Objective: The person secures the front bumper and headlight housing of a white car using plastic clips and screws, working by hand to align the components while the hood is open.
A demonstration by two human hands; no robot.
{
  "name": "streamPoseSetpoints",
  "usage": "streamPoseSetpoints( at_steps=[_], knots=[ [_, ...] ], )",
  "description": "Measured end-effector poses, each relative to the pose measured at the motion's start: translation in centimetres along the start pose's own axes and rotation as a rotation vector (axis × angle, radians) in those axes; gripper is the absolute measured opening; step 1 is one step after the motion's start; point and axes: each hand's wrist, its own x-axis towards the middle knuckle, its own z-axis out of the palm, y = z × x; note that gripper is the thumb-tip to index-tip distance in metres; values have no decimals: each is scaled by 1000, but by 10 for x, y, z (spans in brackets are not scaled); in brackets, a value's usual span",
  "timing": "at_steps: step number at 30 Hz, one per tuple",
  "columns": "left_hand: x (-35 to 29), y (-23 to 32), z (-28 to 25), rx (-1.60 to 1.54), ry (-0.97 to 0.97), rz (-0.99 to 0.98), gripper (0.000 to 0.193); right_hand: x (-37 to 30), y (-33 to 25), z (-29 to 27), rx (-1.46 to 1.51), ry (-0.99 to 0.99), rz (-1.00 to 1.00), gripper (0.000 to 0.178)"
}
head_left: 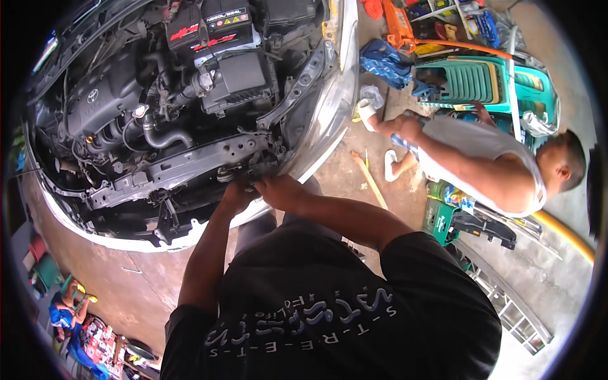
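Note:
Both hands are together at the front of a car's open engine bay, by the right-hand end of the grey metal crossbar [180, 166]. My left hand [238, 196] is closed, its fingers curled over dark parts just below the bar. Close beside it, my right hand [280, 190] is also closed, fingertips bent down toward the same spot. What the fingers grip is too small and dark to name. Beyond the hands lie a black air filter box [235, 79], a black radiator hose [166, 136], an engine cover [104, 95] and a car battery [206, 28].
The white car body edge [335, 120] curves around the bay. At right, a person in a white sleeveless shirt [478, 158] bends near stacked green chairs [468, 81]. A ladder [516, 310], a green crate [438, 220] and a wooden stick [370, 180] lie nearby. Another person [62, 315] sits lower left.

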Motion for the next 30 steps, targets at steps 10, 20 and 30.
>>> streamPoseSetpoints(
  at_steps=[10,20,30],
  knots=[
    [-6,12,12,384,104,173,134,-8,-11,16,-60,82,106,23],
    [-14,34,16,593,98,0,138,-10,-17,2,84,100,190,35],
    [-18,35,15,638,107,-64,122,1,-24,-8,184,50,324,26]
  ],
)
